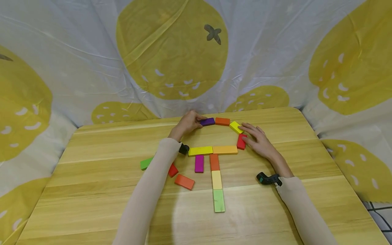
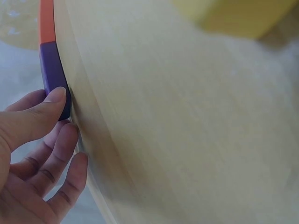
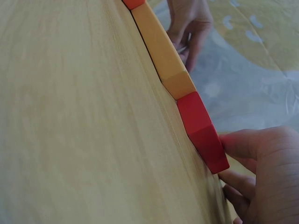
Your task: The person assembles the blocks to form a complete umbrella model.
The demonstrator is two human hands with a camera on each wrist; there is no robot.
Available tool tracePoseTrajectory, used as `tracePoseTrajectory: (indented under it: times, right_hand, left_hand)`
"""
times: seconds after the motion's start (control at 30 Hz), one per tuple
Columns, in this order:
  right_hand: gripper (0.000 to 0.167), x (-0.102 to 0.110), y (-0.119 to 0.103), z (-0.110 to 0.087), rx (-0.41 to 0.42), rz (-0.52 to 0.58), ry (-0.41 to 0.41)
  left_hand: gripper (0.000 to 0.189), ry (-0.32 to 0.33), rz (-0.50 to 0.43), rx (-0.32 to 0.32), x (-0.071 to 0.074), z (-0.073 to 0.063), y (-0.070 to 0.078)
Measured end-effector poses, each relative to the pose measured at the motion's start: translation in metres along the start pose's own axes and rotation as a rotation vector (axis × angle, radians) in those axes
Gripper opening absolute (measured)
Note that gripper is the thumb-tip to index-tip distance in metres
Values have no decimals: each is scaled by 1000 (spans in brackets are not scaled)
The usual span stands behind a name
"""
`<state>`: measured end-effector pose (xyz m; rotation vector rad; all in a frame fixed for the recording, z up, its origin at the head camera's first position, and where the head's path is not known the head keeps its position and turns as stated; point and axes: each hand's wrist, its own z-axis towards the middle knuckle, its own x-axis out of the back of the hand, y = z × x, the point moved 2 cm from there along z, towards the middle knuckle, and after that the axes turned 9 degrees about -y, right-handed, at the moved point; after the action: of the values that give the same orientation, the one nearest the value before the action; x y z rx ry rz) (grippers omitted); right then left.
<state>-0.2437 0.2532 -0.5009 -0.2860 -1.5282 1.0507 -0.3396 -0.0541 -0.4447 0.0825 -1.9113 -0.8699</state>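
Note:
At the table's far edge my left hand (image 1: 189, 121) pinches the left end of a purple block (image 1: 207, 121) between thumb and fingers. In the left wrist view the thumb lies on the end of that purple block (image 2: 55, 74), which adjoins an orange block (image 2: 46, 21). An orange block (image 1: 222, 121), a yellow block (image 1: 235, 127) and a red block (image 1: 241, 141) continue the curve to the right. My right hand (image 1: 258, 140) rests at the curve's right side, fingers extended by the yellow block. Its thumb touches the side of the red block (image 3: 203, 133).
Below the curve, a long yellow block (image 1: 200, 151) and a light orange block (image 1: 225, 150) form a bar. A column drops from it, ending in a light green block (image 1: 218, 200). A magenta block (image 1: 199, 164), an orange-red block (image 1: 184, 182) and others lie left. Patterned cloth (image 1: 257, 51) hangs behind.

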Motion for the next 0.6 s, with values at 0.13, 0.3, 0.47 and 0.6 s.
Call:
tracePoseTrajectory:
  times: [0.13, 0.3, 0.47, 0.6]
  right_hand:
    - [47, 0, 0, 0, -6, 5, -2]
    - [47, 0, -1, 0, -5, 0, -2]
    - [46, 0, -1, -1, 5, -2, 5]
    - [46, 0, 0, 0, 2, 4, 3]
  left_hand:
    - [41, -2, 7, 6, 0, 0, 0]
    - [41, -2, 25, 11, 0, 0, 1]
    - [41, -2, 35, 11, 1, 0, 3]
    - [41, -2, 50, 11, 1, 0, 3]
